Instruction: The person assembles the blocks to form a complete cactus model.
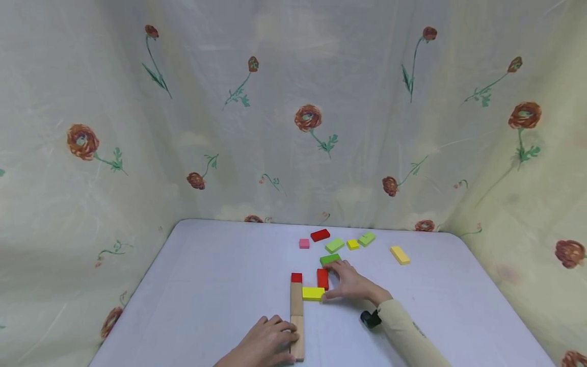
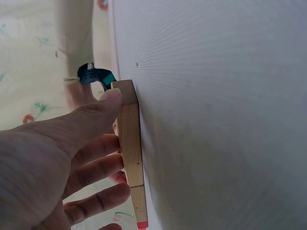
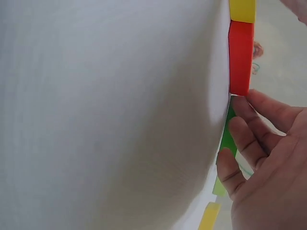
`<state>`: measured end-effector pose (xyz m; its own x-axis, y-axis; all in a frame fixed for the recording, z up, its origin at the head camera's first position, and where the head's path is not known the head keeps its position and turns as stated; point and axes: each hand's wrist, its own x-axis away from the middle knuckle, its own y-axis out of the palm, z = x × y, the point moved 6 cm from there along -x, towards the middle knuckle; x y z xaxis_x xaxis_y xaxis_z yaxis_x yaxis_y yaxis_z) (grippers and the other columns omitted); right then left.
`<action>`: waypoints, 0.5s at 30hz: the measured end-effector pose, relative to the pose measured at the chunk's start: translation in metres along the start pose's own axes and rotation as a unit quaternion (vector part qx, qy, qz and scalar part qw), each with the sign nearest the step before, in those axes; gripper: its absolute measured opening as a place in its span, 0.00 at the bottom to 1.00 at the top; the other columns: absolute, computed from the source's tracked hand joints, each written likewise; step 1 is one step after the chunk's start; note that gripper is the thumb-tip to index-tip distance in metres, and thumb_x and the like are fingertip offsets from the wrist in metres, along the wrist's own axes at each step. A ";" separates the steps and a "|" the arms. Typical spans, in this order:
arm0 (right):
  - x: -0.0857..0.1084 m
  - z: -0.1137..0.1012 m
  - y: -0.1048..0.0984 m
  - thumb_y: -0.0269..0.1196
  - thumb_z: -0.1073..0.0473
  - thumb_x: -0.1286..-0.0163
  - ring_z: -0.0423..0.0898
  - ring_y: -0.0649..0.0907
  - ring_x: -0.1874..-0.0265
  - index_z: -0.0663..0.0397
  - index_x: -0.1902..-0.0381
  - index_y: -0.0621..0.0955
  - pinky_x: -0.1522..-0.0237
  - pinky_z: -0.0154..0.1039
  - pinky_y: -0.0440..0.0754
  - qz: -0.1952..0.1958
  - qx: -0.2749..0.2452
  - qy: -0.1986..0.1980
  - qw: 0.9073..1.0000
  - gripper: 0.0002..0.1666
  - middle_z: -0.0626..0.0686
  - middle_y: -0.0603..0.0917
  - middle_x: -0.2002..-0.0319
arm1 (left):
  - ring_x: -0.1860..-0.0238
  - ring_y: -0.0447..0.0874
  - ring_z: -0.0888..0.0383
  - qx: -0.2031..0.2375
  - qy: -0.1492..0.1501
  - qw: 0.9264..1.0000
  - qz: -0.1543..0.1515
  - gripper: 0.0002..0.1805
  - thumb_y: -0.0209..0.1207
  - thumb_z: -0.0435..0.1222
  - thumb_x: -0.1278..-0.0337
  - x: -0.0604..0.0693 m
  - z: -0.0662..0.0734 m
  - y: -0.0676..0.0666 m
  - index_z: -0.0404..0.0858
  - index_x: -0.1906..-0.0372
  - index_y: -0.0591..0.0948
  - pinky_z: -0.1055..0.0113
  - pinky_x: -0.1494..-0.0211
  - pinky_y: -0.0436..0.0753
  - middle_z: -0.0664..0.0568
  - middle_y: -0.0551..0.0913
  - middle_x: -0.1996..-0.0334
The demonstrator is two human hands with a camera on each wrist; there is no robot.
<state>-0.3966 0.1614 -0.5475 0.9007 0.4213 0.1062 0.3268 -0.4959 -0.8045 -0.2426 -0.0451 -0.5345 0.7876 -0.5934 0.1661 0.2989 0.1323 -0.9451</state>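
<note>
Two wooden blocks lie end to end, with a small red block at their far end. My left hand rests against the nearer wooden block, its thumb at the near end and fingers along the side. A yellow block extends rightward from the farther wooden block. Another red block lies beyond the yellow one's right part. My right hand is spread beside them, thumb by the yellow block's right end, fingers by a green block. In the right wrist view its fingers partly cover the green block.
Farther back lie a pink block, a dark red block, two light green blocks and a small yellow block. A pale yellow block lies to the right. A flowered curtain surrounds the white table.
</note>
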 end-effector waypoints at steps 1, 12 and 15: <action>0.001 0.000 -0.001 0.75 0.35 0.56 0.48 0.69 0.41 0.45 0.36 0.72 0.41 0.56 0.73 0.002 -0.006 -0.001 1.000 0.50 0.50 0.73 0.39 | 0.49 0.75 0.64 0.001 -0.002 1.000 -0.002 0.25 0.61 0.59 0.49 0.000 0.000 0.000 0.55 0.46 0.83 0.55 0.47 0.77 0.66 0.81 0.48; 0.008 0.016 -0.041 0.71 0.48 0.42 0.49 0.73 0.48 0.44 0.45 0.77 0.49 0.48 0.73 0.073 -0.079 0.021 0.994 0.28 0.47 0.80 0.48 | 0.50 0.74 0.65 0.005 0.000 1.000 -0.001 0.25 0.62 0.58 0.49 0.000 0.002 -0.002 0.55 0.46 0.83 0.59 0.48 0.76 0.66 0.81 0.48; 0.006 0.020 -0.050 0.70 0.47 0.41 0.50 0.73 0.50 0.50 0.44 0.76 0.50 0.46 0.74 0.103 -0.074 0.041 0.991 0.29 0.50 0.80 0.50 | 0.50 0.74 0.65 -0.002 0.003 1.000 0.002 0.25 0.62 0.59 0.50 0.000 0.001 -0.002 0.56 0.46 0.83 0.60 0.49 0.76 0.66 0.81 0.48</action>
<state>-0.4134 0.2036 -0.5179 0.9708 0.2399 0.0003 0.1667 -0.6737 -0.7199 -0.2421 -0.0445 -0.5322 0.7862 -0.5969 0.1599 0.2931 0.1324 -0.9469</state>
